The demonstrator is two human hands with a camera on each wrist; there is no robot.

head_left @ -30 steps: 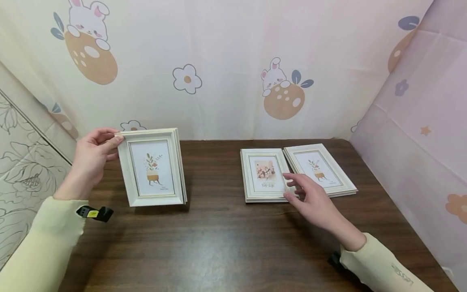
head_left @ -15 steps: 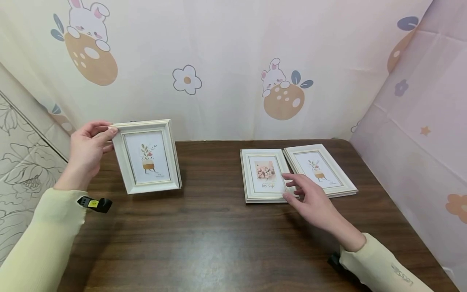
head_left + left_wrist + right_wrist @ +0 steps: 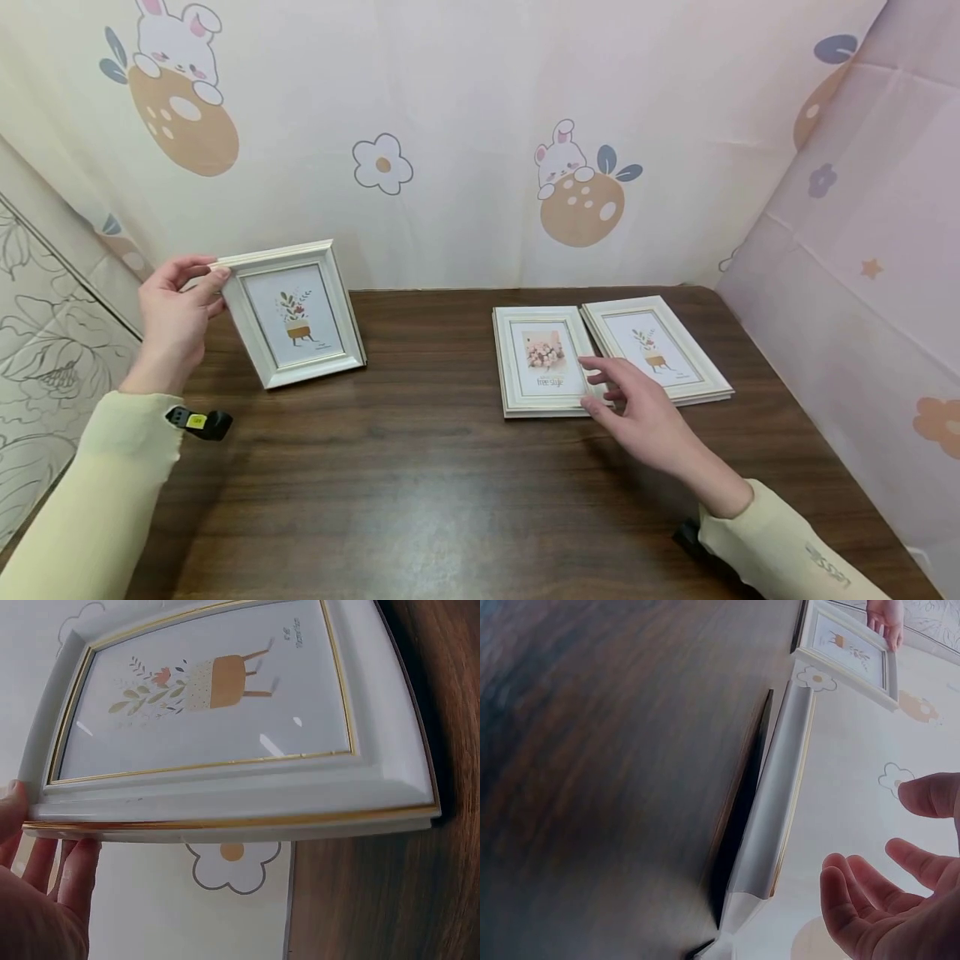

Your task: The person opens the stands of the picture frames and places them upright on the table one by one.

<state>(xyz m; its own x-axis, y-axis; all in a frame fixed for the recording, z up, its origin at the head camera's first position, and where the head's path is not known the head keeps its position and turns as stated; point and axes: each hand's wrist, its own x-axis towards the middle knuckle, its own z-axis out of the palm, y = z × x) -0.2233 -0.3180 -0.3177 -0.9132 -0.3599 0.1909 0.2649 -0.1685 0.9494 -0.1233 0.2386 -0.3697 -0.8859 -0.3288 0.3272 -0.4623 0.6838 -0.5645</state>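
My left hand (image 3: pixel 177 304) pinches the upper left corner of a white picture frame (image 3: pixel 294 367), thumb in front and fingers behind. The picture frame stands upright at the table's back left, turned slightly, showing a drawing of a plant in an orange-brown pot. In the left wrist view its gold inner edging (image 3: pixel 225 766) shows close up. My right hand (image 3: pixel 645 412) hovers with loosely bent fingers over the right edge of a flat picture frame (image 3: pixel 517 400) with a pink flower photo. In the right wrist view nothing lies between the right hand's fingers (image 3: pixel 881 881).
Another white picture frame (image 3: pixel 697 375) with the plant drawing lies flat at the right, angled against the flower one. The dark wooden table (image 3: pixel 420 483) meets a curtain (image 3: pixel 450 217) printed with rabbits and flowers at the back. A similar cloth hangs along the right side.
My left hand has moved the upright picture frame back and to the left, turning it a little. The right hand and the two flat picture frames have stayed put.
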